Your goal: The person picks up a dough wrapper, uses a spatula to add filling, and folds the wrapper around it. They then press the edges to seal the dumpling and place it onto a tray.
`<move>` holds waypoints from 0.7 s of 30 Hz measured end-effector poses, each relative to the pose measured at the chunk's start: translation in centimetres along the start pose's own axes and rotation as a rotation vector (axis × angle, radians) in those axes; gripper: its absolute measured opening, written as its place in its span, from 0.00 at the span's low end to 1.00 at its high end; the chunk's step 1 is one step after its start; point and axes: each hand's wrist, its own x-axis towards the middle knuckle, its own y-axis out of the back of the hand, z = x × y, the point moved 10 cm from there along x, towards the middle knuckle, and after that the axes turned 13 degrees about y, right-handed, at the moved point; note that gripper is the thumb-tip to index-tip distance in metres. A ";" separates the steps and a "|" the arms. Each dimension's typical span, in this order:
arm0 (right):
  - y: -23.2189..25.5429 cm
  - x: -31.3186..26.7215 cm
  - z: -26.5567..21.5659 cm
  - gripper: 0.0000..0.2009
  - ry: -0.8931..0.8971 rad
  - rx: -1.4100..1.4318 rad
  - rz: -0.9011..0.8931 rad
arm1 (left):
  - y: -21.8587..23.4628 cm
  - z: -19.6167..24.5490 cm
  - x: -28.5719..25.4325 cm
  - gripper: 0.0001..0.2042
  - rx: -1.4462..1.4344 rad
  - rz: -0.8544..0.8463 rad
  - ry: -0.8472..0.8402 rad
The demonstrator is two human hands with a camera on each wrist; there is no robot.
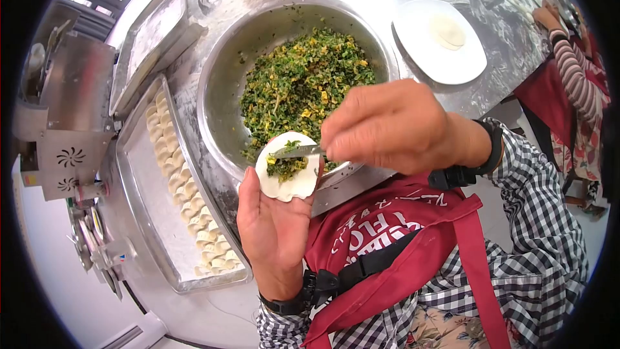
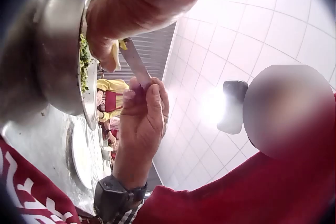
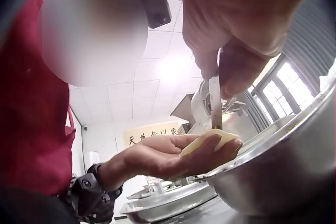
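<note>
My left hand (image 1: pixel 278 232) cups a round white dumpling wrapper (image 1: pixel 284 187), its fingers beneath and curled at the edge. A small heap of chopped green-and-yellow filling (image 1: pixel 285 168) lies on the wrapper. From above, my right hand (image 1: pixel 391 126) pinches a narrow flat metal spatula (image 1: pixel 298 151), whose blade touches the filling. In the right wrist view, the blade (image 3: pixel 216 103) points down at the wrapper (image 3: pixel 210 141). Both hands are at the near rim of a large steel bowl (image 1: pixel 216 45), which holds much more of the same filling (image 1: pixel 303 84).
Left of the bowl, a metal tray (image 1: pixel 145 220) carries rows of folded dumplings (image 1: pixel 187 200). Another tray (image 1: pixel 152 39) stands behind it. A white plate (image 1: pixel 420 52) with pale wrappers (image 1: pixel 447 31) sits right of the bowl. Another person's arm (image 1: pixel 571 64) shows at the far right.
</note>
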 end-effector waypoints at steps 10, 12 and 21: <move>-1.2 -1.2 -3.1 0.05 0.245 -0.131 -0.145 | 0.1 -0.2 0.3 0.19 -0.005 -0.054 0.038; -0.7 -1.3 -3.2 0.05 0.256 -0.129 -0.135 | 0.3 -0.2 0.4 0.19 -0.006 -0.023 0.023; 1.3 -0.8 -2.0 0.06 0.092 0.049 0.041 | 0.7 0.1 0.4 0.18 0.026 0.037 -0.018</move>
